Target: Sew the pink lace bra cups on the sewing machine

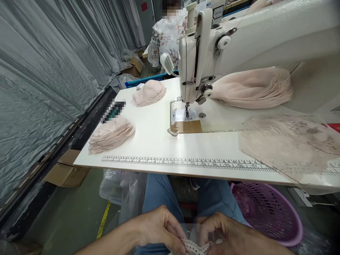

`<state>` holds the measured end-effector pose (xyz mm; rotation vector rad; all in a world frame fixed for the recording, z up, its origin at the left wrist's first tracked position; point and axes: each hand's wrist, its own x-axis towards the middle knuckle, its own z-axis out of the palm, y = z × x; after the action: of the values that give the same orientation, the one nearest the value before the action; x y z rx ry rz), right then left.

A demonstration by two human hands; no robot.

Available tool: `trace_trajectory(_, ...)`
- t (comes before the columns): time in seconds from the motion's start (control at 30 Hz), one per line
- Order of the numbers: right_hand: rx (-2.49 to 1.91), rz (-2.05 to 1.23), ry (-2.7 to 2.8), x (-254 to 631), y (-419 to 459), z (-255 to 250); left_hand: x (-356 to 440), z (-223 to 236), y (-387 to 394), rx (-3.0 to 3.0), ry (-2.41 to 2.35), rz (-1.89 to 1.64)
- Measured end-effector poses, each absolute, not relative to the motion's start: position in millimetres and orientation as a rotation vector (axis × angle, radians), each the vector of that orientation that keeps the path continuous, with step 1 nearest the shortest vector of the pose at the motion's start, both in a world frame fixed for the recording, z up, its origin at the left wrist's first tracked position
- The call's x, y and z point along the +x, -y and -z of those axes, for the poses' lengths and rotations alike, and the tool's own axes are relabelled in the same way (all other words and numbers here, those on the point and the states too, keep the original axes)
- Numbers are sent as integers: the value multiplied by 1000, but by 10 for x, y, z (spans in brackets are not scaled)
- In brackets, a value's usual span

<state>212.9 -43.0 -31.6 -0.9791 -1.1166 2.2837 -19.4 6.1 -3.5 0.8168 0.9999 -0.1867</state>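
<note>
Low over my lap, at the bottom of the head view, my left hand is closed on one end of a strip of pale lace trim. The other end is pinched by my right hand, so the lace spans the short gap between them. Part of the lace is cut off by the lower edge of the picture. Both hands are below the front edge of the white sewing table. Above it stands a white sewing machine, its presser foot over the metal needle plate.
Stacks of pale pink fabric pieces lie at the table's left and back. A folded pink bundle rests under the machine arm, sheer lace pieces at right. A purple basket stands below. Another person sits beyond.
</note>
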Motion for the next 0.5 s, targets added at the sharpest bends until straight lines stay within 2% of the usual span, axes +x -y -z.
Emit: trace_trajectory(0.5,-924,-2268,1135,1963,565,651,-168,102,-4,817,-1034,114)
